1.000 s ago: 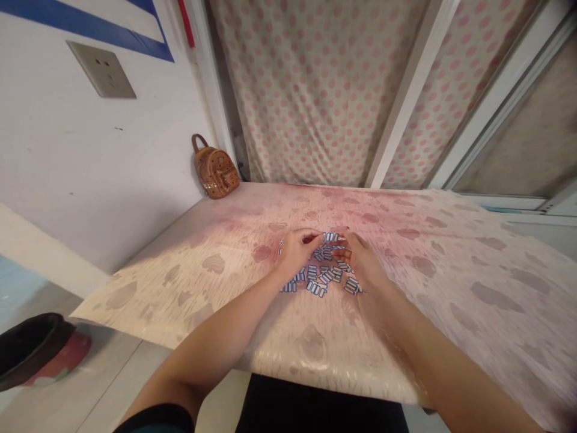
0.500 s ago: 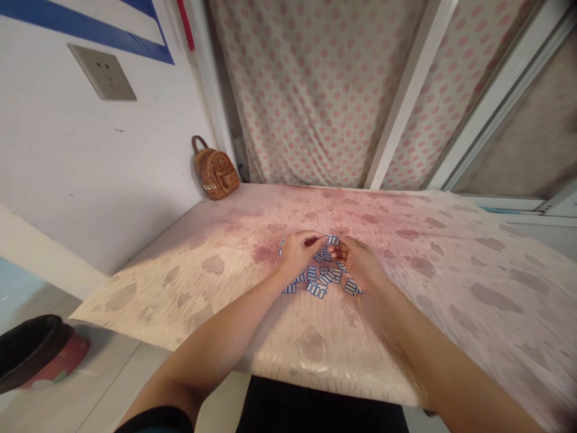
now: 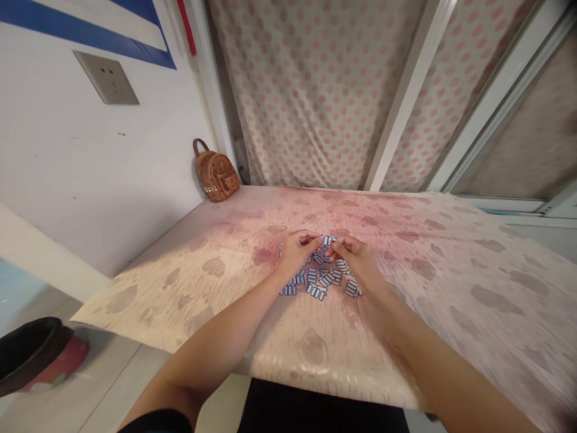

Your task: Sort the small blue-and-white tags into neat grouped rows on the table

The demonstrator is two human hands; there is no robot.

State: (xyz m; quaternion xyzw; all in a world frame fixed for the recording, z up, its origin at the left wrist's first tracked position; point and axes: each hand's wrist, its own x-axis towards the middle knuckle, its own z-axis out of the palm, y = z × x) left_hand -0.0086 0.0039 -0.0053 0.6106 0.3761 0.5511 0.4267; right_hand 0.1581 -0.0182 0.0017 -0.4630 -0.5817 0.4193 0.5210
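A small flat blue-and-white striped piece is held up between my two hands, just above the table. The thumb and fingertips of my left hand pinch its left edge. On its right edge, my right hand closes with thumb and bent fingers. Beneath and in front of the hands lie several more striped pieces, loosely scattered and partly overlapping. Some of them are partly covered by my hands. The pieces are too small to tell their exact kind.
The table wears a pale pink cloth with leaf shapes. A small brown backpack leans at the back left corner, against the wall. A dark-rimmed red bin stands on the floor at left. Dotted curtains hang behind the table.
The held piece has shifted slightly left and turned a little, showing more of its striped face. My right fingers have re-gripped around its edge. The scattered pieces look unchanged.
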